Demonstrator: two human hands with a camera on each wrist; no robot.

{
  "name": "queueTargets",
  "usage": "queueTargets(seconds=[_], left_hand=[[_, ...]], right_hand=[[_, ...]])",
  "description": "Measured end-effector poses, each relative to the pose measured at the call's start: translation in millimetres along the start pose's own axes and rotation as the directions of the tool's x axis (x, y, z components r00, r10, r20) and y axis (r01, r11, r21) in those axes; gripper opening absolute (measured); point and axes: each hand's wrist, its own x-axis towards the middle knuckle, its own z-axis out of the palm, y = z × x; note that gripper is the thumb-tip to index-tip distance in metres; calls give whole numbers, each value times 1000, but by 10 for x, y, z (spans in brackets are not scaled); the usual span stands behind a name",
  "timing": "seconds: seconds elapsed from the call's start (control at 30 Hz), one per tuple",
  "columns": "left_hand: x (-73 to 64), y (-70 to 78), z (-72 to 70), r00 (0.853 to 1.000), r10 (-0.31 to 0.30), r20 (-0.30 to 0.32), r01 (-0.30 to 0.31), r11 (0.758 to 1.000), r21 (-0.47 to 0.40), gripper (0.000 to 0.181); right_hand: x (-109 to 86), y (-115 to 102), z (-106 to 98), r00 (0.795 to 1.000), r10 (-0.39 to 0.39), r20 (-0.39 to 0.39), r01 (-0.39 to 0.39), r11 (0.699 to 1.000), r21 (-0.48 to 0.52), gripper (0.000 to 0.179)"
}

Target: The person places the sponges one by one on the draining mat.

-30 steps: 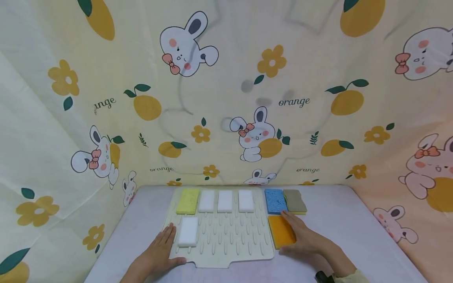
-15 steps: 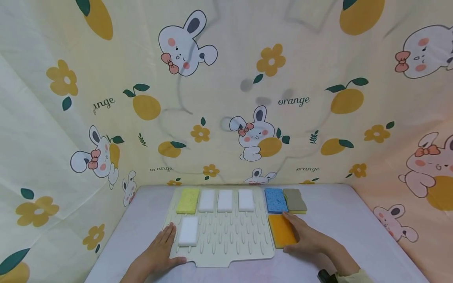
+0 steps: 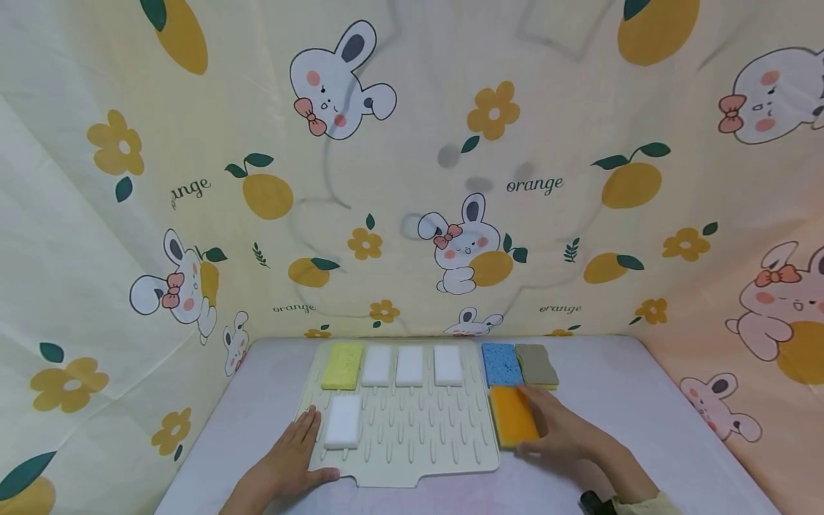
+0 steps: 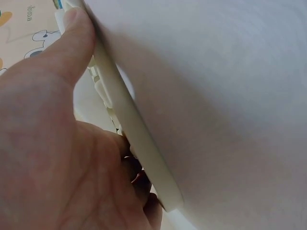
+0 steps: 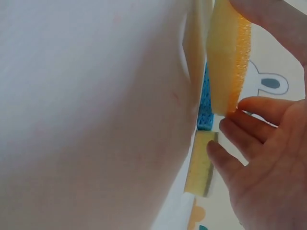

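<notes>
Flat on a white tablecloth (image 3: 605,379), a cream ridged drying tray (image 3: 386,468) — the only holder in sight. Just beside the tray's right edge, toward the front, an orange sponge (image 3: 513,418) with a pale yellow lower layer, in the grip of the right hand (image 3: 569,433): half spread, thumb at the near end, fingertips at the far end; lifted or resting, impossible to tell. At the tray's left edge, the left hand (image 3: 283,447), fingers straight, thumb out along the front edge, touching without gripping. Possible trouble: a slip of the orange sponge, from soft foam in a fingertip hold; a nudge to the blue sponge (image 3: 501,363) at the tray's back right, or the grey-topped sponge (image 3: 538,366) farther right, from fingers so near; a skewed tray — from too hard a left-hand push. On the tray's back row, from the left: a yellow sponge (image 3: 342,366), then three white sponge blocks (image 3: 408,366); at the tray's left front, a single white block (image 3: 343,422).
</notes>
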Motion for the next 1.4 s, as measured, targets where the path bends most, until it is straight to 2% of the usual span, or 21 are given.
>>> queueTargets(seconds=[0.2, 0.43, 0.7, 1.03, 1.4], left_hand=[[4, 7, -9, 1000, -10, 7, 10, 1000, -8, 122], [5, -9, 8, 1000, -9, 15, 9, 1000, -3, 124], [3, -5, 4, 1000, -14, 11, 15, 1000, -5, 124], [9, -16, 25, 1000, -7, -11, 7, 1000, -11, 123], [11, -39, 36, 1000, -2, -9, 2, 1000, -9, 123]], right_hand=[[18, -1, 38, 998, -19, -60, 18, 1000, -21, 122], [65, -38, 109, 988, -98, -120, 93, 995, -44, 118], [118, -195, 188, 980, -147, -131, 146, 989, -18, 115], [242, -317, 303, 971, -187, -148, 184, 982, -32, 114], [352, -569, 460, 972, -190, -139, 195, 980, 26, 113]])
